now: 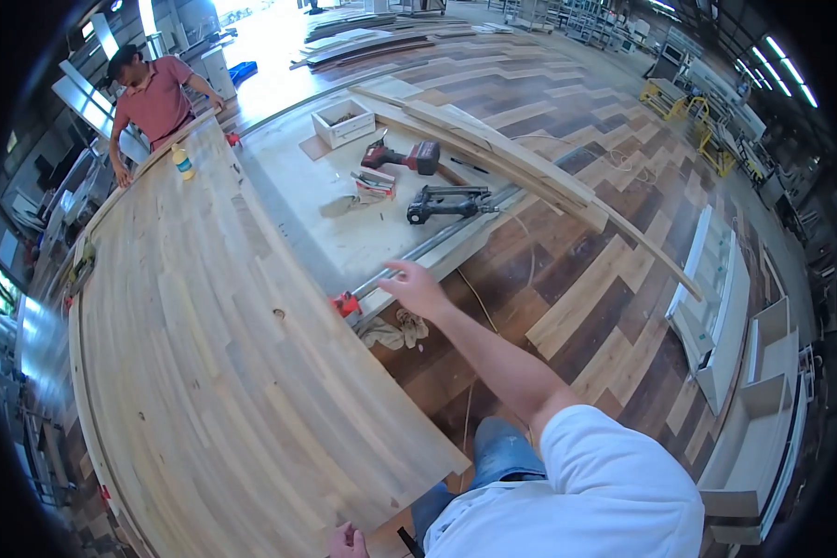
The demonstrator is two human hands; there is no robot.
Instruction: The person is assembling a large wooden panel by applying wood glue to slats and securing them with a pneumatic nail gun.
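Observation:
A wide laminated wood panel (242, 372) made of many narrow strips fills the left side. At its right edge is the red jaw of a pipe clamp (346, 304), whose metal pipe runs away to the upper right. My right hand (417, 290) is on that pipe just beyond the red jaw, thumb and forefinger closed about it. Low in the picture, my left hand (347, 541) is by the panel's near edge, fingers curled; what they hold, if anything, is hidden. A crumpled cloth (395, 330) lies below the clamp.
On the pale board beyond lie a red cordless drill (400, 156), a black nail gun (446, 205) and a white box (344, 123). Long boards (502, 153) stretch to the right. A co-worker (158, 98) leans at the panel's far end, near a yellow bottle (183, 162).

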